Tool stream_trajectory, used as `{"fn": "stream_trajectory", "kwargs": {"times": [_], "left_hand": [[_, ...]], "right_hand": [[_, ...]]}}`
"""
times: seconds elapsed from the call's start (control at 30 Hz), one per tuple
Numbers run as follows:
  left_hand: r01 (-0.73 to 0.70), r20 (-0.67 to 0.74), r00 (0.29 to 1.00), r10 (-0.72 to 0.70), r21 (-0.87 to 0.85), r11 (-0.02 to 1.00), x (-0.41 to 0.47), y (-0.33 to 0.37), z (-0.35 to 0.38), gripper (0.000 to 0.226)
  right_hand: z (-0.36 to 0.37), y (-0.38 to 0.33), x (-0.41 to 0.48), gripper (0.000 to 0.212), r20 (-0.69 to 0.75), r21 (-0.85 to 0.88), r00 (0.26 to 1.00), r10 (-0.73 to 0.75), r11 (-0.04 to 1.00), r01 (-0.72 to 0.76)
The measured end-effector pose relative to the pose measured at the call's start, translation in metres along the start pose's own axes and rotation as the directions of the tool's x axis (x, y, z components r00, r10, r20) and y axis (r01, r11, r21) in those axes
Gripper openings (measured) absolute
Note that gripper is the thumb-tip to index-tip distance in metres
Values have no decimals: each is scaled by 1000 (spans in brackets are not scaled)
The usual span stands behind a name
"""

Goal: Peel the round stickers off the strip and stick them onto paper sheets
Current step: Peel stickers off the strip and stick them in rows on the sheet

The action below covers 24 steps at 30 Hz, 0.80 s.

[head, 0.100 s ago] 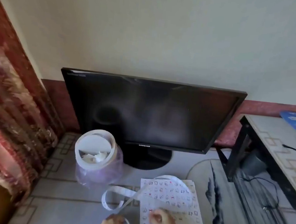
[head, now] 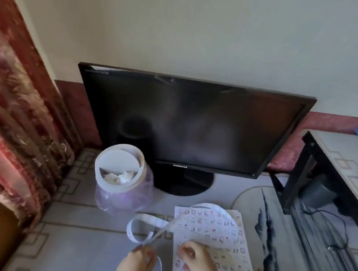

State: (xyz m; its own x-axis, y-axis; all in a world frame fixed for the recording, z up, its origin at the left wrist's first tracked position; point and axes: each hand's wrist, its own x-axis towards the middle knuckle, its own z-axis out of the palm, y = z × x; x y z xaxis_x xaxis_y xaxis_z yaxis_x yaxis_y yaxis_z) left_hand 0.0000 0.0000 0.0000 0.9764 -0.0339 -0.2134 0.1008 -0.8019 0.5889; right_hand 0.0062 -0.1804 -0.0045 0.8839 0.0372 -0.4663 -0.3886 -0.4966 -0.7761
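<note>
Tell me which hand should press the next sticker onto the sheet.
Right, probably: the right hand lies over the sheet, while the left hand is beside it, pinching the strip.

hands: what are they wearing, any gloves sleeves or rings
The left hand and the right hand are bare: no gloves, no sleeve on the wrists in view. No ring or watch shows, though the picture is soft.

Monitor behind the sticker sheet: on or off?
Appears off. The monitor screen is dark all over, with only faint reflections and no picture. No power light can be made out, so standby cannot be excluded.
</note>
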Motion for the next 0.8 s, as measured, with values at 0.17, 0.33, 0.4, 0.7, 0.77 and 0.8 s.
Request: {"fn": "stream_trajectory", "kwargs": {"times": [0.17, 0.33, 0.4, 0.7, 0.77, 0.8], "left_hand": [[131, -12, 991, -135, -172, 976, -1, 2, 18, 40], [16, -128, 991, -49, -245, 969, 1, -3, 29, 45], [-34, -169, 985, -20, -307, 951, 1, -7, 34, 44], [-229, -335, 941, 40, -545, 806, -21, -12, 43, 52], [-241, -336, 941, 34, -597, 765, -28, -13, 44, 49], [-247, -335, 942, 34, -619, 746, -32, -14, 45, 47]], "right_hand": [[9, -10, 4, 10, 71, 10, 977, -199, 980, 198], [14, -13, 9, 18, 160, -3, 932, -324, 944, 329], [17, -10, 10, 21, 189, 3, 912, -363, 929, 369], [9, 13, -1, 10, -27, 142, 877, -480, 866, 479], [7, 14, -5, 13, -54, 199, 899, -434, 878, 436], [7, 14, -7, 15, -39, 251, 913, -406, 881, 402]]}}
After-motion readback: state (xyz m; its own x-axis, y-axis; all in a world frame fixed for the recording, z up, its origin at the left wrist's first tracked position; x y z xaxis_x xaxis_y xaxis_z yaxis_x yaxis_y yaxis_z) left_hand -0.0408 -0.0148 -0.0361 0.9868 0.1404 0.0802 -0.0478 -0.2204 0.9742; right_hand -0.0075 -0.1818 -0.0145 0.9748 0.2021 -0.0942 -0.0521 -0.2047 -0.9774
